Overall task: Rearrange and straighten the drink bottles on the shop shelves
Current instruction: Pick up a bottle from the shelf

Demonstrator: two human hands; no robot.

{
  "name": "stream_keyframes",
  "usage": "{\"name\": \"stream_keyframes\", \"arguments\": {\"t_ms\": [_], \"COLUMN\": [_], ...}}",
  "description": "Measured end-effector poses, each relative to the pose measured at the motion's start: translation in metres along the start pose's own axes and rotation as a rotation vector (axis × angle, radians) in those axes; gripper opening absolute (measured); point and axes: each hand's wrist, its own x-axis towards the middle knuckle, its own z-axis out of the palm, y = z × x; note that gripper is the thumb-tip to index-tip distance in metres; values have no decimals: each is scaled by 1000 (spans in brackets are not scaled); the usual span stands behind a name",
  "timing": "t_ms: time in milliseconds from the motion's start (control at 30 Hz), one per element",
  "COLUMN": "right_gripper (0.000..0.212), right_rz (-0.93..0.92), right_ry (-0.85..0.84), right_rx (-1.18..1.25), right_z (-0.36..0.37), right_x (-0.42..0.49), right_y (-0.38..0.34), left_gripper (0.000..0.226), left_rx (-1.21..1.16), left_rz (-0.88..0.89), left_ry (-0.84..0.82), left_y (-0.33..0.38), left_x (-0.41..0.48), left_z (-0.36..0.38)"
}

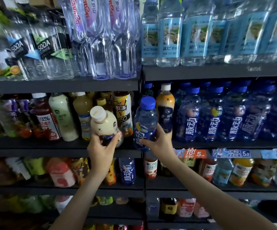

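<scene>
From the head camera: a person holds two drinks up in front of the middle shelf [35, 144] of a dark shop rack. The left hand [101, 150] grips the lower body of a cream-coloured bottle [104, 124], fingers curled round its dark label; the bottle tilts, its pale cap turned toward the camera, in front of the mixed juice and tea bottles [63, 117] on that shelf. The right hand [159, 141] is wrapped round the lower half of a blue-capped bottle [145, 120], which leans slightly left before the upright post between the two bays. Just beside it on the shelf is an orange-and-navy bottle [165, 110] with a white cap, then a row of matching blue bottles [214, 117]. On the shelf above are soda bottles [43, 47], tall clear water bottles [104, 39] and blue-labelled water bottles [170, 34]. Price tags [195, 153] hang on the shelf edge at right; the assorted drinks on the lower shelves are blurred.
</scene>
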Motion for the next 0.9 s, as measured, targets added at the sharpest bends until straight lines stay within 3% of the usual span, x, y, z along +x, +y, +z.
{"name": "stream_keyframes", "arguments": {"t_ms": [333,633,800,900], "right_gripper": [69,53,70,78], "right_rz": [101,203,89,-145], "right_ry": [30,0,118,284], "right_rx": [-125,-352,-454,-683], "right_z": [33,26,37,47], "right_x": [36,52,37,25], "right_y": [-5,-10,1,5], "left_gripper": [46,53,51,46], "left_rx": [26,-27,-32,-8], "left_rz": [-38,-118,-161,-149], "left_ry": [-43,-129,-158,-165], "left_y": [-14,-21,-20,-15], "left_x": [7,20,18,18], "left_z": [-12,-2,4,4]}}
